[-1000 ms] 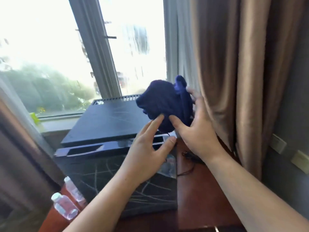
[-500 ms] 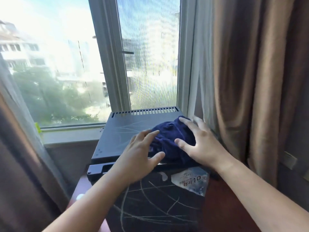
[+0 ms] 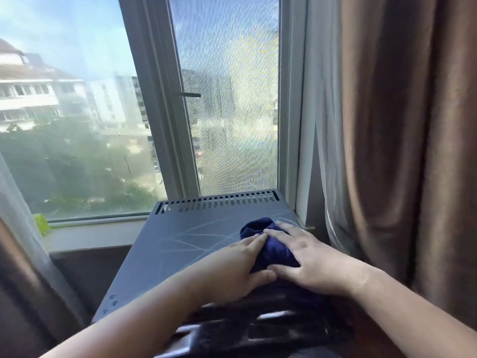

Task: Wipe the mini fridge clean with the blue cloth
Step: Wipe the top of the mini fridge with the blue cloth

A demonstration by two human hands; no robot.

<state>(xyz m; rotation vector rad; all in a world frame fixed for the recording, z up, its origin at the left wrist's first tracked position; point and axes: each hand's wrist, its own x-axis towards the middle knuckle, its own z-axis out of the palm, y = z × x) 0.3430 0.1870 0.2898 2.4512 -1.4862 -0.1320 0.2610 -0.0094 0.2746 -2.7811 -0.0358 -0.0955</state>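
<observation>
The mini fridge [image 3: 185, 244] stands below the window, its flat grey top marked with thin curved streaks and a vent row along the back edge. A bunched dark blue cloth [image 3: 268, 244] lies on the right part of that top. My left hand [image 3: 232, 267] rests on the cloth's left side, fingers fairly straight and thumb tucked under its near edge. My right hand [image 3: 307, 259] covers the cloth's right side with spread fingers pressing down. The thumbs of both hands meet at the cloth's near edge. The fridge's front is blurred at the bottom.
A window [image 3: 224, 112] with a mesh screen rises right behind the fridge. Brown curtains [image 3: 402, 151] hang close on the right, and another curtain edge [image 3: 23, 254] on the left. A small green item [image 3: 41, 224] sits on the sill.
Both hands brought the cloth down from the air onto the fridge top, then slid it farther back and right. The view came closer to the fridge.
</observation>
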